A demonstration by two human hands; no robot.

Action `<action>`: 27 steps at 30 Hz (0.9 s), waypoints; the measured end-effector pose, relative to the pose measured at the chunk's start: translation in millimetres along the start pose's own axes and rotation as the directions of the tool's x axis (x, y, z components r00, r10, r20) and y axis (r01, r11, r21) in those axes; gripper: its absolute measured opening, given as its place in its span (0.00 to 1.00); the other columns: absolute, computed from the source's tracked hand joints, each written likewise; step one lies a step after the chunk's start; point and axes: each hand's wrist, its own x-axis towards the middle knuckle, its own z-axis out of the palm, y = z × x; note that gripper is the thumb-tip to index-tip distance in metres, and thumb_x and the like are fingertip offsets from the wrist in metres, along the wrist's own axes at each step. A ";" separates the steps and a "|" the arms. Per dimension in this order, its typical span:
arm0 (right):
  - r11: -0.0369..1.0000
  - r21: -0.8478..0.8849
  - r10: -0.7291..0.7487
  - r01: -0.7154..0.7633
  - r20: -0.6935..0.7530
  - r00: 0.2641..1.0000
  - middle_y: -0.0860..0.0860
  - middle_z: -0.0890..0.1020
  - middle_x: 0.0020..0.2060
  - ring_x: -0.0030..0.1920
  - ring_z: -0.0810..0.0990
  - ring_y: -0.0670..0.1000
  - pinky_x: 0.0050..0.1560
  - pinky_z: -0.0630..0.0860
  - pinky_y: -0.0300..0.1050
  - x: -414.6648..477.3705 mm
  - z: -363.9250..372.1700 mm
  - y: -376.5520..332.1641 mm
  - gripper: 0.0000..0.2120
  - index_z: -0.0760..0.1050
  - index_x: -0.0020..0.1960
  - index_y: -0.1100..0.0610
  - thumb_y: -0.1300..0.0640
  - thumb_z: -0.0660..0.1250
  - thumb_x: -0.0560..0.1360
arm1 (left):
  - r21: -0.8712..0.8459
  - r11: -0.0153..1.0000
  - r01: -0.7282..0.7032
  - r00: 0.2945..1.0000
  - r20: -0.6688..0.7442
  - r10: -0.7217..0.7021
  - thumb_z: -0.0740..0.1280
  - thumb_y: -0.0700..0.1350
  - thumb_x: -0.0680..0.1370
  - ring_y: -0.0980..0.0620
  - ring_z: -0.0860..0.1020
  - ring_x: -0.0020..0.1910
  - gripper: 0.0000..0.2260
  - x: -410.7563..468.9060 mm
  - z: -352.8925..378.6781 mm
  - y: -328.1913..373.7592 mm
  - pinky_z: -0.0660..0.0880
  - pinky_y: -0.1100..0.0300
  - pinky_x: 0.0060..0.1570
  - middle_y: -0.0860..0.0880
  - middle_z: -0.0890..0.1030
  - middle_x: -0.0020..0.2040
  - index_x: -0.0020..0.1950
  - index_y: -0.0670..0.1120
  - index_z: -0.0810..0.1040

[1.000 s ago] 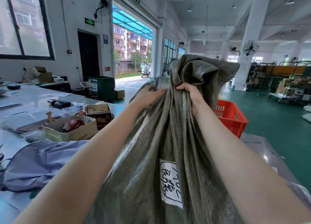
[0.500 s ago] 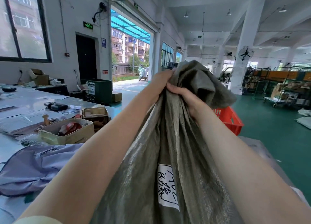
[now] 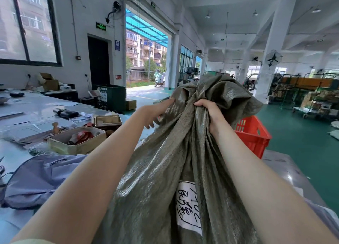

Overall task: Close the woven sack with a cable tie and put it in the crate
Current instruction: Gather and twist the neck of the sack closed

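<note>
A grey-green woven sack [image 3: 165, 170] with a white handwritten label stands upright in front of me, its top bunched into a neck. My right hand [image 3: 211, 113] is clenched around that gathered neck. My left hand [image 3: 157, 111] rests on the sack's left side just below the loose mouth, thumb on the fabric and fingers spread underneath. A red plastic crate [image 3: 253, 133] stands behind the sack to the right, partly hidden by it. No cable tie is visible.
A long table [image 3: 27, 104] runs along the left with a cardboard box of tape rolls [image 3: 77, 139], a smaller box [image 3: 108, 120], papers and a blue garment [image 3: 36, 177]. Green floor and trolleys lie to the right.
My left hand has come off the bunched neck and dropped to the sack's left side with its fingers spread. My right hand still clamps the neck, now lower in view.
</note>
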 end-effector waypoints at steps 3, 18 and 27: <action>1.000 0.014 -0.023 0.023 0.049 0.999 0.57 0.81 0.38 0.31 0.81 0.52 0.32 0.79 0.38 -2.5 2.4 0.2 0.18 0.77 0.52 0.66 0.60 0.65 0.64 | -0.152 0.988 -0.035 0.999 0.002 0.036 0.50 0.71 0.73 0.39 0.65 0.71 0.39 8.2 8.8 0.7 0.63 0.43 0.68 0.41 0.63 0.74 0.76 0.47 0.57; 0.995 0.031 -0.097 0.092 0.333 0.938 0.51 0.86 0.33 0.35 0.85 0.48 0.41 0.82 0.39 -10.2 -18.1 -25.3 0.11 0.84 0.35 0.58 0.58 0.65 0.70 | -0.355 0.705 -0.613 0.789 -0.254 0.559 0.65 0.40 0.74 0.49 0.76 0.48 0.04 0.0 -17.5 70.8 0.73 0.53 0.52 0.47 0.78 0.45 0.47 0.46 0.74; 0.979 0.114 -0.184 0.169 0.134 0.974 0.49 0.84 0.28 0.30 0.83 0.47 0.39 0.79 0.37 3.1 -5.5 -8.7 0.06 0.77 0.44 0.59 0.63 0.61 0.74 | -0.321 0.683 -0.656 0.753 -0.217 0.621 0.62 0.37 0.61 0.49 0.70 0.36 0.05 3.1 14.8 84.6 0.67 0.59 0.37 0.44 0.71 0.34 0.34 0.44 0.71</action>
